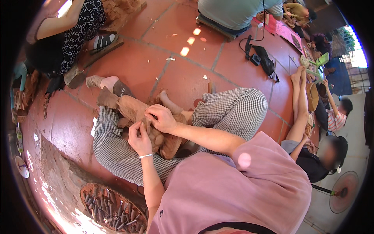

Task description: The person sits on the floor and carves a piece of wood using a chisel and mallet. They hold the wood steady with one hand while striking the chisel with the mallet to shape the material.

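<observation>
A brown carved piece, apparently wood, with rounded shapes [156,138] lies across my lap, between my legs in checked trousers. Over its upper side my left hand [139,139] is closed, thumb and fingertips pinched together. My right hand [163,118] is beside it, slightly farther off and to the right, its fingers also curled into a pinch. The fingertips of both hands nearly meet just above the carving's surface. Whatever they hold, if anything, is too small to make out. A thin bracelet [146,155] circles my left wrist.
At lower left stands a round basket [82,191] full of chisel-like hand tools [111,208]. A black strapped bag [265,61] lies on the red tiled floor [183,76]. Co-workers sit at upper left, ahead and along the right. A fan [344,192] stands at far right.
</observation>
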`<action>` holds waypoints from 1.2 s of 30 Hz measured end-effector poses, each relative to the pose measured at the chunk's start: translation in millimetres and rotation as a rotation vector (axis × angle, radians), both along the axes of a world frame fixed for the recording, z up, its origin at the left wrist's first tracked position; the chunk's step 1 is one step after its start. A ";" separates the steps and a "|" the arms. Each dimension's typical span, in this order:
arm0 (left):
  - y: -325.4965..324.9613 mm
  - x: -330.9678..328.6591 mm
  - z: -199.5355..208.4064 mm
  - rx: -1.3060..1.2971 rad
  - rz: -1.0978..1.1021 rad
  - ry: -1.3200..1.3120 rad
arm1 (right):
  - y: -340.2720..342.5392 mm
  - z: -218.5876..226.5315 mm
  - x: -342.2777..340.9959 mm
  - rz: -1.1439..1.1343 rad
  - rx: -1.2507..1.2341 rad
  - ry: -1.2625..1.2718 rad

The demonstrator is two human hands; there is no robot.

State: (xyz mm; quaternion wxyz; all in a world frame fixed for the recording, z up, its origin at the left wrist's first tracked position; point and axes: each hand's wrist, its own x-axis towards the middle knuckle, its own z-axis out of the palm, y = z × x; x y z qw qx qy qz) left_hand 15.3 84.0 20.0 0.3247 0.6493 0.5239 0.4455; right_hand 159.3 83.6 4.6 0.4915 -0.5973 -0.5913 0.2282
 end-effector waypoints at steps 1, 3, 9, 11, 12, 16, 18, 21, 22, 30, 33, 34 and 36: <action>1.1 0.0 0.5 -0.049 -0.004 -0.035 | -0.3 -1.0 -0.8 -0.002 0.012 -0.002; -5.1 -8.5 -8.5 -0.019 -0.022 -0.074 | -1.6 -1.6 -2.9 0.010 0.033 0.015; -7.4 -8.1 -7.0 0.094 -0.069 -0.046 | -0.8 -0.2 -3.3 -0.022 0.024 0.006; -3.8 -3.2 -0.9 0.044 -0.030 0.034 | -1.3 -1.2 -3.7 -0.024 0.017 0.001; 2.0 0.5 -0.4 0.015 -0.013 0.074 | -0.9 -2.8 -4.4 -0.028 0.029 -0.003; 1.9 -4.4 1.4 -0.095 -0.054 -0.052 | -0.7 -0.9 -0.3 0.007 0.034 0.020; -1.4 -13.1 -3.8 -0.154 -0.106 -0.236 | -2.4 0.3 0.4 -0.008 0.049 0.018; -2.8 -4.9 -7.0 -0.121 -0.086 -0.261 | -0.7 1.5 0.4 -0.019 0.046 -0.003; 2.1 -3.8 -5.9 -0.077 -0.078 -0.121 | -1.6 0.7 1.3 -0.021 0.034 -0.017; -7.9 -16.6 -7.8 -0.075 -0.044 -0.205 | 5.1 -2.9 -5.2 -0.003 0.069 0.059; 8.1 -7.4 -3.8 -0.078 -0.017 -0.014 | 3.6 -5.8 -6.9 -0.038 0.046 0.042; 12.9 -3.0 -2.7 -0.033 -0.015 0.024 | 2.8 -9.2 -4.2 -0.036 0.034 0.053; 10.6 -1.1 -0.1 -0.039 -0.008 0.003 | 3.3 -9.2 -0.1 -0.034 0.007 0.066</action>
